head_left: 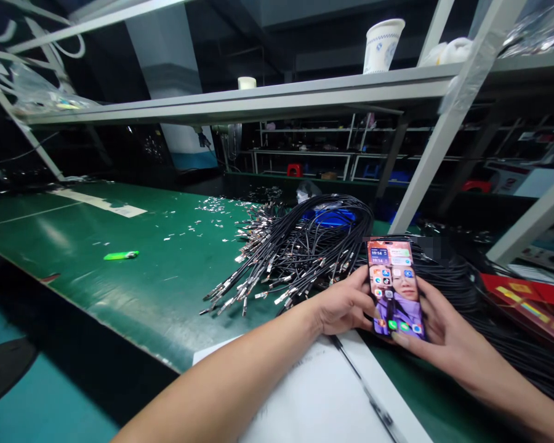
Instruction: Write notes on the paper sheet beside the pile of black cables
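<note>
A smartphone (397, 301) with a lit home screen of app icons is tilted up toward me, above the bench. My right hand (441, 326) wraps its right side, with the thumb at the bottom edge of the screen. Along the left side, the curled fingers of my left hand (344, 304) grip the phone; some fingertips are hidden behind it. Under my left forearm lies a white sheet (300, 400), crossed by one black cable (362, 384). A big heap of black cables (305, 246) with metal connector ends lies just beyond my left hand.
Small shiny scraps (212, 206) are scattered over the green bench top (166, 283). A bright green tool (120, 255) lies at left, near a pale strip (104, 202). Red packets (526, 298) are at right. Overhead, a shelf (305, 91) carries a paper cup (382, 46); a slanted post (447, 135) stands right.
</note>
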{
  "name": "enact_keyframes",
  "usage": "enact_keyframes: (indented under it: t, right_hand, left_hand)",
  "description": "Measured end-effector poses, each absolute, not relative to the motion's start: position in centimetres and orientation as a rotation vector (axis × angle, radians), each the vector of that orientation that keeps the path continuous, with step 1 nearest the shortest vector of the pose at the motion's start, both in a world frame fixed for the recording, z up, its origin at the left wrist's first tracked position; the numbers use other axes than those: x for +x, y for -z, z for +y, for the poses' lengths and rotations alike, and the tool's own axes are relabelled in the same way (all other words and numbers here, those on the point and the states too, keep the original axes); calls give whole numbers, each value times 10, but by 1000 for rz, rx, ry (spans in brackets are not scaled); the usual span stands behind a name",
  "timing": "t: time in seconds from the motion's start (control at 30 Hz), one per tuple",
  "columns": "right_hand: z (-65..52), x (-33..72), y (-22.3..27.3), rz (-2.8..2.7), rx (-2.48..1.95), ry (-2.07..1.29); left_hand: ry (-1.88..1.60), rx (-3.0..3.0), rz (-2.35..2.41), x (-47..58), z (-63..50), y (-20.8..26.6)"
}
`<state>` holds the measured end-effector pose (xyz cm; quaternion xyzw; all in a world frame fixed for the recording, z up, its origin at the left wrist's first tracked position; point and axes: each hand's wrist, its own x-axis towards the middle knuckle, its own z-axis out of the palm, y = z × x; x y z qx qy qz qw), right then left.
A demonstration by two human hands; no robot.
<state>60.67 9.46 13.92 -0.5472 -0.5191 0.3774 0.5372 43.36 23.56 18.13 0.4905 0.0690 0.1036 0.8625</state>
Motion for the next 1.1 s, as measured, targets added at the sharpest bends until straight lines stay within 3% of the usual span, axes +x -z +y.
enact_keyframes:
  t: [1.1]
  right_hand:
    - [99, 610, -137, -1201, -1253, -930]
  left_hand:
    - [-196, 1004, 155, 434, 237, -179]
